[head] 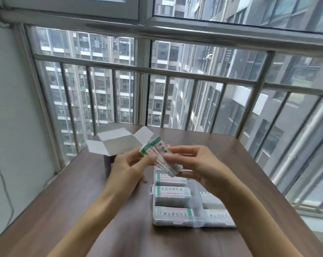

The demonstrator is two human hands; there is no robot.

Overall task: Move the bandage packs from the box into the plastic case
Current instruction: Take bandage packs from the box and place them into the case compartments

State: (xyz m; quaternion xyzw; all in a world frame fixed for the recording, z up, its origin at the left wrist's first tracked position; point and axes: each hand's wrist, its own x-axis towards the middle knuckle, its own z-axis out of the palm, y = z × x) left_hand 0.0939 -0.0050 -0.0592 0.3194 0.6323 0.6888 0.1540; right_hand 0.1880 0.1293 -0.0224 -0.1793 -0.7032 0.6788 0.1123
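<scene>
Packs in hand: a small fanned bunch of packs (pixel 163 158) is held up over the bench (pixel 83 201), just above the far end of the case (pixel 192 224).
Left hand (pixel 128 166): its fingers pinch the green end of the bunch at about 10 o'clock.
Right hand (pixel 197 164): its fingers curl round the other end, at about 4 o'clock.
How they feel: I think the packs are very light, thin and bendy, like paper. The wrappers look smooth, so they may slip and slide apart.
Where to hold: best pinched flat at both short ends, so the bunch stays together.
Box (pixel 116 143): one, open, flaps up, at 10 o'clock from the case. I cannot see inside it.
Case: one, clear, lid off, at 5 o'clock from the box.
Packs in the case: three stacks show on the left side, two more on the right, partly hidden by the right arm.
Packs in the bunch: several, too blurred to count.
</scene>
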